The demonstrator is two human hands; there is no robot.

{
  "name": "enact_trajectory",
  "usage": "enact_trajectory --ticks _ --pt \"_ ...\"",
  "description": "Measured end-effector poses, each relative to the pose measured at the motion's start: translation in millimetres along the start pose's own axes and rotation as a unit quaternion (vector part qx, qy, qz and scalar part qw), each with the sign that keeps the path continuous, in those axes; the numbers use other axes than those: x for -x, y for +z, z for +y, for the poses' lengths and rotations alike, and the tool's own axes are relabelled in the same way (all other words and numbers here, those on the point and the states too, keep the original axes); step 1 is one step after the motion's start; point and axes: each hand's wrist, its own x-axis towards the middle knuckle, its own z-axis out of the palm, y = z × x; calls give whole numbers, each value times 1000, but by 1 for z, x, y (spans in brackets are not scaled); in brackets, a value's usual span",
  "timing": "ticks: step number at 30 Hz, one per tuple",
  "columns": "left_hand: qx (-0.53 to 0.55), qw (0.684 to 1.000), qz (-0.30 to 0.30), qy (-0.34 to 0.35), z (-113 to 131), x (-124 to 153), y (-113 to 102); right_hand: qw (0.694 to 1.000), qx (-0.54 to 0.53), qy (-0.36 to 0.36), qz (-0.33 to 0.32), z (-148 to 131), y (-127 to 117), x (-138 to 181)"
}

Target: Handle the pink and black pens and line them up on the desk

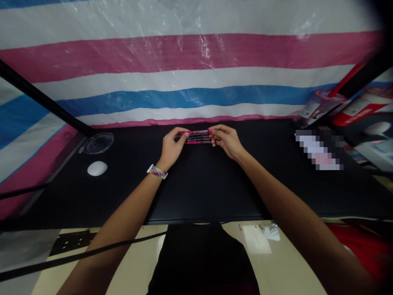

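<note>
Several pens (198, 138) held between left hand (172, 147) and right hand (229, 141)

The pens run crosswise in a row, slim and dark with pink parts, over the far half of the black desk (211, 192), near the striped sheet (184, 80). Whether they touch the desktop, I cannot tell. The left hand pinches their left ends, thumb toward the middle; the right hand grasps their right ends with thumb and fingers, some of them curled below. Both grips are closed on the pens, and the exact count is too small to read.

1 multicoloured band (158, 171) circles the left wrist. Left of that arm, 1 white oval (97, 168) sits on the desk, with 1 clear dish (100, 143) just behind it, near the foot of the black pole (46, 96).

At the far right stand 2 tubs, blurred: a clear tub (316, 108) with a red rim and, beside it, a red and white tub (357, 110). Nearer the person, 1 pixelated patch (317, 152) hides whatever lies there. Below the desk's front edge, pale floor (285, 258) shows.
</note>
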Motion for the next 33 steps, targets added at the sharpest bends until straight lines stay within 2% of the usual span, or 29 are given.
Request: enact_trajectory --ticks 4,13,21,26,30,33 --pt "-25 1000 -9 -1 -2 0 0 1000 -29 0 4 5 -1 -3" --pt "-85 996 -9 22 -3 0 -2 1000 1 -16 4 7 2 -2" --pt "10 1000 -9 17 2 0 0 999 -6 -29 33 8 0 -4" --pt "-3 1000 -10 -19 1 -1 0 999 1 -26 38 8 -2 -4" --pt "45 999 -6 -6 -3 -2 0 999 6 -19 46 8 -2 -4" --pt "34 999 -4 1 -7 -2 0 999 9 -15 50 8 -3 -5"
